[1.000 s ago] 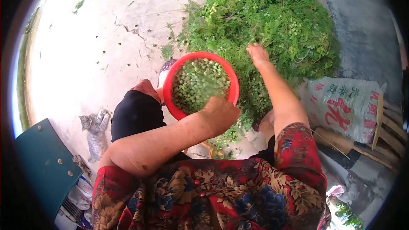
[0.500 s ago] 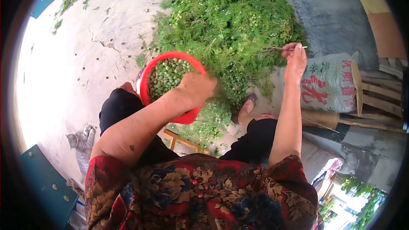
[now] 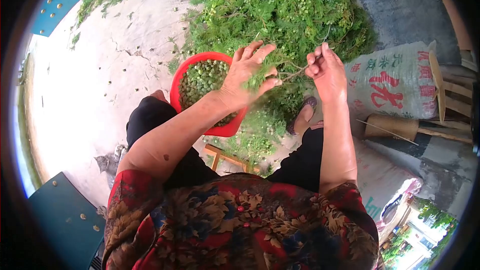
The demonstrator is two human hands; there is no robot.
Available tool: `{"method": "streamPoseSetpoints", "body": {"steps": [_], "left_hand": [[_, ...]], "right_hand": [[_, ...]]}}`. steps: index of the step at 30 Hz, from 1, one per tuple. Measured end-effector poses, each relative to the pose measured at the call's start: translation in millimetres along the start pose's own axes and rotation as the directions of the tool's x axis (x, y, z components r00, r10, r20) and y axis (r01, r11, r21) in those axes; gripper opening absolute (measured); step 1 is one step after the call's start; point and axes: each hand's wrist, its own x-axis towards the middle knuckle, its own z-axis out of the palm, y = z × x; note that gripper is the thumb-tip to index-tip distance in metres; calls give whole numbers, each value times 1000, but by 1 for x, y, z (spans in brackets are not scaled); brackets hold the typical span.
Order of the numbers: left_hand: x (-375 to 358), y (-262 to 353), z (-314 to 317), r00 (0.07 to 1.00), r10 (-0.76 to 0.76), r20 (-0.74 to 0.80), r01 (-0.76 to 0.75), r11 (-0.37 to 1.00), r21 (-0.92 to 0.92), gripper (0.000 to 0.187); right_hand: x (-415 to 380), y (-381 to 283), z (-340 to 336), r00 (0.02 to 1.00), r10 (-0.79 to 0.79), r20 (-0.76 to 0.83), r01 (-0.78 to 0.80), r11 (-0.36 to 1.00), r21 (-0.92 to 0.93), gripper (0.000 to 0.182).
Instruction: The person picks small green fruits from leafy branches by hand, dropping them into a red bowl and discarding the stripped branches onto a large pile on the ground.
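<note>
My right hand pinches a thin twig between thumb and fingers. From there the twig slants left toward my left hand, where green feathery leaves blur beside the palm. The left fingers are spread, over the right side of a red plastic basin. Small round green seed cones fill much of the basin's bottom. Beyond both hands lies a big heap of leafy evergreen branches dotted with similar cones.
A printed woven sack lies on the right, near wooden slats. A wooden stool frame shows between my knees. At the left are a grey cat and a studded teal panel. Loose cones dot the concrete floor.
My left hand has gone from a blurred, closed shape over the basin to spread fingers farther up, beside the twig. My right hand has shifted slightly left, still on a twig.
</note>
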Motion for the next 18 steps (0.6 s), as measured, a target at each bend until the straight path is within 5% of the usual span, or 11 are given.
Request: {"method": "streamPoseSetpoints", "body": {"steps": [2, 3, 6, 10, 13, 16, 18], "left_hand": [[-1, -11, 15, 999, 30, 11, -30, 999, -26, 24], [10, -8, 10, 967, -108, 233, 180, 932, -315, 20], [11, -5, 7, 880, -282, 382, 463, 688, -559, 22], [13, -6, 6, 745, -336, 577, 665, 449, -596, 24], [9, -5, 11, 780, -365, 509, 626, 429, -651, 24], [11, -7, -2, 663, -558, 499, 747, 441, -498, 27], [8, -23, -1, 715, -602, 355, 694, 556, -456, 38]], "right_hand": [[7, 1, -4, 1000, 21, -10, -21, 1000, 0, 28], [9, 4, 1, 999, 25, -23, -27, 998, -52, 28], [12, 23, 10, 996, 77, 52, -66, 982, -179, 29], [7, 46, 9, 981, 163, 108, -155, 985, -81, 32], [11, 45, 5, 984, 162, 70, -162, 987, -17, 33], [13, 41, 7, 988, 157, 17, -156, 987, -27, 34], [15, 40, 6, 991, 134, -15, -135, 990, -42, 33]]}}
